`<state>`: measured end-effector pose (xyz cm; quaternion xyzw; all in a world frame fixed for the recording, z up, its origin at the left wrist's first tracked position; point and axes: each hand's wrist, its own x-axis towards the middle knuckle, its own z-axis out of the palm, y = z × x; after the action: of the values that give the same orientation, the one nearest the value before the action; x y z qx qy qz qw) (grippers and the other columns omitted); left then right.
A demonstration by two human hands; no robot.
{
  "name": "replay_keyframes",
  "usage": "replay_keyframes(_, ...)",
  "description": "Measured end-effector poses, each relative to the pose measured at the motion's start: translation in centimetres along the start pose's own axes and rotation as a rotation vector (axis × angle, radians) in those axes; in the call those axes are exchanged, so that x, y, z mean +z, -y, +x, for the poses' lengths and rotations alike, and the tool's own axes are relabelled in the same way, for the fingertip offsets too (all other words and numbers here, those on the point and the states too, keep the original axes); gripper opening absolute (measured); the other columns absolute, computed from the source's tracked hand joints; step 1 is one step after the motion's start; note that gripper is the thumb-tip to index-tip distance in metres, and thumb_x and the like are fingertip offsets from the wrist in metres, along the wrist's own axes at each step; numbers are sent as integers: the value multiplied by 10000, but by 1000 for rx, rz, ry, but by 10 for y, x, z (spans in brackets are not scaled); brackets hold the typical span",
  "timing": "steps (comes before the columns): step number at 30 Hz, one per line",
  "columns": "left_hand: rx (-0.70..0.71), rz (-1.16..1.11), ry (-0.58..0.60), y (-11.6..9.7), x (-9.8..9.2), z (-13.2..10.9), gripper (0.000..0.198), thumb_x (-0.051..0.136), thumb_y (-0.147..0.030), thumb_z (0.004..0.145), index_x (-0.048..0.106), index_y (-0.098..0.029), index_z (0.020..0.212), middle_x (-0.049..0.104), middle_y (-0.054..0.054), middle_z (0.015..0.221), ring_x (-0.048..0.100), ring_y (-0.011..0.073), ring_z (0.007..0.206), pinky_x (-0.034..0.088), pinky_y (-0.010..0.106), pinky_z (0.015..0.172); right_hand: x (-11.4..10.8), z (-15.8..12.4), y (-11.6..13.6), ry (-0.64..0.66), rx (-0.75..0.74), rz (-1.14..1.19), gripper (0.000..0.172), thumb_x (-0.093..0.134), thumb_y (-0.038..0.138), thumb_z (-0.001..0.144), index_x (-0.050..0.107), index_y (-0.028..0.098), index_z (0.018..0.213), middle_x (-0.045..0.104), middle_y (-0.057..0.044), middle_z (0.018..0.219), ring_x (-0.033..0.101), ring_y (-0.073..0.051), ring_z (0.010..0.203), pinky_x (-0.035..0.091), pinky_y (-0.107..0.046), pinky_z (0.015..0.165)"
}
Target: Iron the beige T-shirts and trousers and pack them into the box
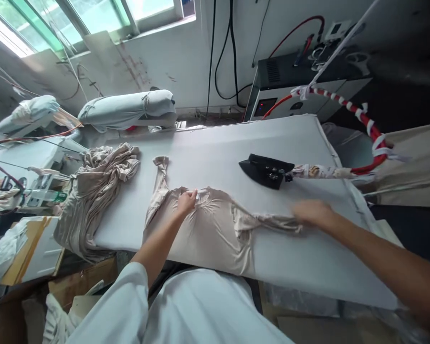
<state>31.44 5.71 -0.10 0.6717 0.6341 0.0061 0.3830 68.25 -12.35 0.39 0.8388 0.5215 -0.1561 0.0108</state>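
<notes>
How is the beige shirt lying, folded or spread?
Spread out: the beige shirt lies open but wrinkled, sleeves stretched apart, left hand at its collar.

Head view, seemingly close above table (236, 143)

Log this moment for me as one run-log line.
left hand: gripping neckline of beige top | right hand: on its sleeve, blurred | iron: resting on ironing table | garment pile: table's left end

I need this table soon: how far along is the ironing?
Done: nothing clearly; the heap of beige garments at the table's left looks crumpled. In hand: a wrinkled beige top spread on the ironing table, left hand gripping its neckline, right hand on a sleeve. Left: pressing it; the iron sits apart, untouched.
</notes>
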Motion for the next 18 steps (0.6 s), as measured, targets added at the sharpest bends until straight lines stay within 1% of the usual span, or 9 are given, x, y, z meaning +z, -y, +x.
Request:
replay_keyframes(2, -82, -180, 73, -25, 18, 16, 424, 631, -576, 1078, 699, -162, 1018, 789, 103, 914, 732, 168, 740, 538, 260, 741, 10, -6, 30, 82, -105, 49, 423, 641, 509, 1081, 819, 136, 991, 780, -231, 977, 742, -298, 945, 472, -385, 839)
replay_keyframes(4, -65, -241, 108, -48, 35, 33, 384, 829, -455, 967, 637, -173, 1144, 783, 72, 929, 708, 141, 736, 519, 240, 731, 29, -2, 80, 67, -190, 88, 386, 624, 495, 1093, 780, 149, 1166, 775, -207, 1141, 708, -291, 1075, 456, -368, 917)
replay_keyframes(6, 38, -148, 71, -64, 48, 50, 417, 899, -305, 890, 600, -199, 1161, 767, 30, 916, 686, 135, 757, 501, 240, 749, 49, 9, 122, 20, -152, 137, 410, 543, 451, 1123, 745, 108, 1223, 752, -221, 1165, 668, -311, 1118, 431, -396, 975)
replay_keyframes(8, 165, 4, -6, -73, 56, 66, 350, 875, -275, 896, 593, -220, 1094, 746, 7, 902, 666, 148, 799, 478, 253, 772, 61, 22, 139, -13, -66, 202, 443, 442, 409, 1146, 760, 101, 1147, 739, -220, 1083, 636, -324, 1074, 409, -433, 985)
replay_keyframes(11, 219, 204, -65, -74, 55, 84, 352, 868, -439, 914, 606, -227, 1014, 732, 23, 922, 650, 188, 868, 451, 281, 783, 52, 41, 118, -105, -35, 251, 485, 415, 442, 1138, 787, 139, 1067, 722, -214, 1106, 586, -348, 1104, 380, -472, 1012)
replay_keyframes(14, 215, 319, -6, -71, 44, 100, 472, 886, -614, 863, 643, -219, 949, 744, 58, 957, 654, 223, 911, 448, 304, 796, 3, 79, 71, -231, -4, 200, 603, 481, 644, 1096, 752, 146, 1302, 673, -238, 1345, 540, -399, 1269, 345, -510, 1087)
replay_keyframes(15, 229, 348, 27, -72, 40, 105, 500, 893, -649, 841, 658, -216, 930, 752, 69, 964, 662, 233, 921, 451, 310, 804, -17, 96, 59, -195, 31, 172, 688, 486, 714, 1078, 725, 137, 1367, 663, -252, 1368, 546, -413, 1282, 351, -519, 1089)
replay_keyframes(16, 237, 376, 59, -73, 37, 110, 528, 900, -680, 818, 673, -214, 919, 759, 80, 967, 671, 244, 927, 458, 316, 809, -37, 112, 51, -101, 53, 142, 749, 482, 760, 1065, 713, 128, 1393, 676, -260, 1346, 573, -418, 1263, 372, -519, 1075)
replay_keyframes(18, 234, 434, 113, -78, 35, 116, 586, 907, -740, 769, 707, -209, 915, 774, 110, 973, 698, 275, 949, 480, 335, 829, -70, 132, 55, 177, 11, 76, 757, 472, 782, 1064, 743, 134, 1347, 729, -244, 1233, 651, -400, 1155, 432, -489, 1011)
